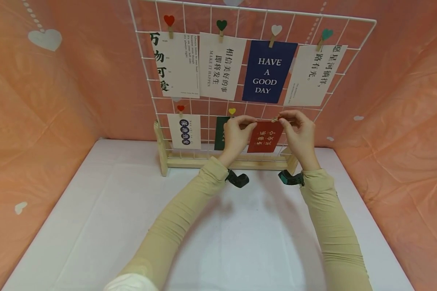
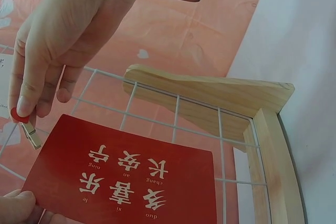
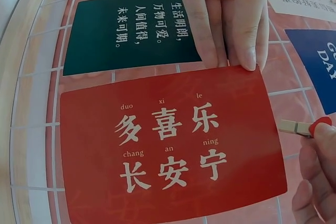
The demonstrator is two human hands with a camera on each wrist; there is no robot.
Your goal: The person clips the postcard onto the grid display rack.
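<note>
A red card (image 1: pixel 265 137) with white Chinese characters stands upright against the lower part of the white wire grid (image 1: pixel 208 106). My left hand (image 1: pixel 236 135) pinches its upper left corner between thumb and fingers. Between the thumb and fingertips of my right hand (image 1: pixel 299 135) is a small wooden clothespin (image 2: pixel 30 134) with a red heart on it. In the right wrist view the tip of this clothespin (image 3: pixel 295 127) points at the card's top edge, with a small gap between them. A green card (image 3: pixel 128 32) hangs just left of the red one, partly behind my left hand.
Across the top of the grid hang several cards, among them a blue card (image 1: pixel 269 72), each under a heart clothespin. A white card (image 1: pixel 184 132) hangs at the lower left. The grid's wooden stand (image 1: pixel 189 162) rests on the white tabletop (image 1: pixel 131 210). Behind hangs pink cloth (image 1: pixel 105 81).
</note>
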